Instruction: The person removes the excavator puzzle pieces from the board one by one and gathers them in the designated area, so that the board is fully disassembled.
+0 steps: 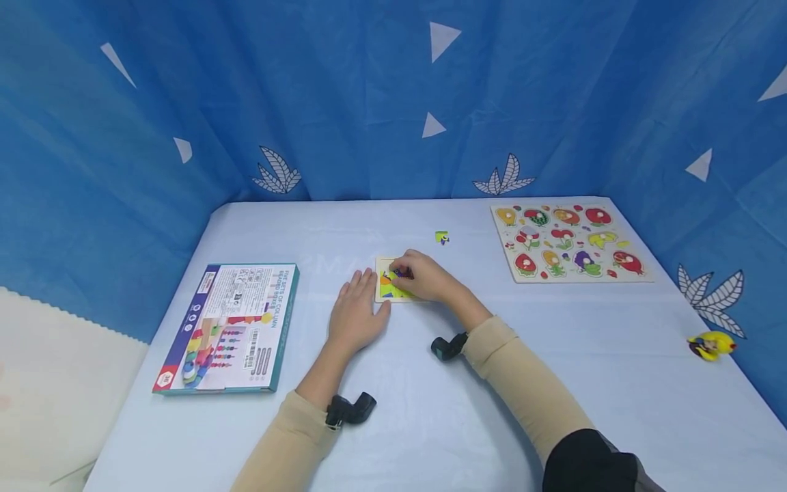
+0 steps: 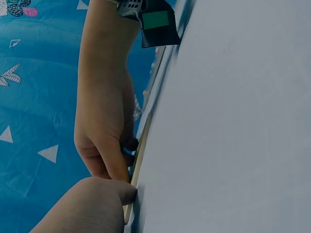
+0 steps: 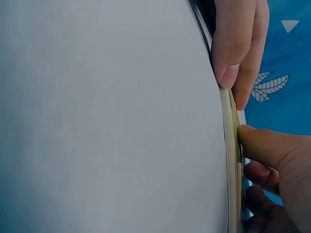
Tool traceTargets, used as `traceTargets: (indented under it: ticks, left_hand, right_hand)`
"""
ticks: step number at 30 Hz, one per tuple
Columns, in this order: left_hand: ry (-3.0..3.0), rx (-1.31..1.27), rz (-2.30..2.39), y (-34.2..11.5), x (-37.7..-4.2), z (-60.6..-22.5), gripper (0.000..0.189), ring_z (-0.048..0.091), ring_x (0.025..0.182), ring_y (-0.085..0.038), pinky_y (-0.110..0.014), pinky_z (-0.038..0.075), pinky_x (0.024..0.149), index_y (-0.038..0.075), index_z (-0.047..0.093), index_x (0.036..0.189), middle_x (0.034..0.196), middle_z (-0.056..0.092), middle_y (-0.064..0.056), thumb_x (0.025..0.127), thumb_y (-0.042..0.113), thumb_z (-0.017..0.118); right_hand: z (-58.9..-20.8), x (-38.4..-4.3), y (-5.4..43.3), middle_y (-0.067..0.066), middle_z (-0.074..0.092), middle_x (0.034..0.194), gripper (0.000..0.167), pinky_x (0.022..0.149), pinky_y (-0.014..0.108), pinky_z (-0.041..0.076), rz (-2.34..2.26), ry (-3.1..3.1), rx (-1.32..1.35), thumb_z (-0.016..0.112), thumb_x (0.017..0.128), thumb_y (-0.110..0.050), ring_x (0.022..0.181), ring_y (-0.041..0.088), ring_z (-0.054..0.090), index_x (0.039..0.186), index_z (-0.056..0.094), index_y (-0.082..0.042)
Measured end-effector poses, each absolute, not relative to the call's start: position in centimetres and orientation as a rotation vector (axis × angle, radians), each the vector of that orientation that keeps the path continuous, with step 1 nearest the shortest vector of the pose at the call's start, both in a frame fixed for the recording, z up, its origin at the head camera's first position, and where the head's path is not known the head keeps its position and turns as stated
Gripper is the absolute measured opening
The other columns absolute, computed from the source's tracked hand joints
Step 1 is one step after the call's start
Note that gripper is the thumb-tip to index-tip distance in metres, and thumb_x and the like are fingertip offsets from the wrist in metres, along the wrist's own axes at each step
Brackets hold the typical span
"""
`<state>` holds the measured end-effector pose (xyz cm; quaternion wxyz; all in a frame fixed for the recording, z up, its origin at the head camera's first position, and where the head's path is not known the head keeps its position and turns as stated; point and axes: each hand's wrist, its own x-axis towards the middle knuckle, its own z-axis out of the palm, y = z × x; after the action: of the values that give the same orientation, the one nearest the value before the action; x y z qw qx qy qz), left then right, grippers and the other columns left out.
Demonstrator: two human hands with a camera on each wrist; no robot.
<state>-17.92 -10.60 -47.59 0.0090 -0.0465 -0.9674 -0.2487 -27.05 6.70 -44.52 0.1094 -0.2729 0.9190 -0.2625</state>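
Observation:
A small wooden jigsaw puzzle [image 1: 385, 295] with a yellow-green picture lies flat on the table in the head view. My left hand [image 1: 356, 318] rests at its left side, fingers extended; in the right wrist view the left thumb [image 3: 228, 75] touches the tray's edge. Over the puzzle's right part my right hand [image 1: 427, 277] pinches a puzzle piece [image 1: 402, 272], mostly hidden by the fingers. From the side, the right thumb [image 3: 262, 145] presses down at the puzzle's top face. Behind the puzzle lies a loose yellow-green puzzle piece [image 1: 442, 237].
On the left lies a flat boxed toy set [image 1: 246, 328]. A fruit peg puzzle board [image 1: 572, 244] is at the back right, and a yellow duck toy [image 1: 712, 345] stands near the right edge. Blue curtain [image 1: 369, 102] surrounds the white table [image 1: 406, 424].

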Motion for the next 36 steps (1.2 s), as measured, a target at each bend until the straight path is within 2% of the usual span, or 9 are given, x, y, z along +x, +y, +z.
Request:
traceTargets:
  ticks: [12,22,36]
  left_hand:
    - [-3.02,-0.145,-0.765,-10.57,-18.02,-47.51,0.07,0.016,0.155,-0.024,-0.044,0.012,0.127,0.007,0.032,0.155,0.164,0.028,-0.006,0.098,0.045,0.048]
    - [-3.026,-0.155,-0.759,-10.48,-18.07,-47.37,0.07,0.015,0.155,-0.023,-0.044,0.012,0.127,0.008,0.031,0.156,0.164,0.027,-0.006,0.098,0.044,0.048]
    - [-3.029,-0.144,-0.735,-10.54,-17.98,-47.6,0.071,0.016,0.155,-0.024,-0.045,0.013,0.127,0.007,0.032,0.155,0.164,0.027,-0.007,0.098,0.045,0.048]
  right_hand:
    - [-44.43,-27.31,6.46,0.002,0.057,0.099,0.03,0.087,0.029,0.048,-0.792,2.689,-0.761,0.07,0.093,-0.025,0.093,0.017,0.053,0.12,0.066,-0.012]
    - [-44.39,-27.22,6.36,0.003,0.055,0.095,0.022,0.084,0.029,0.046,-0.951,2.631,-0.728,0.072,0.091,-0.017,0.091,0.018,0.052,0.108,0.057,-0.015]
    - [-44.76,-26.83,6.47,0.0,0.063,0.099,0.031,0.085,0.029,0.05,-1.033,2.622,-0.647,0.074,0.089,-0.023,0.09,0.017,0.057,0.118,0.067,-0.014]
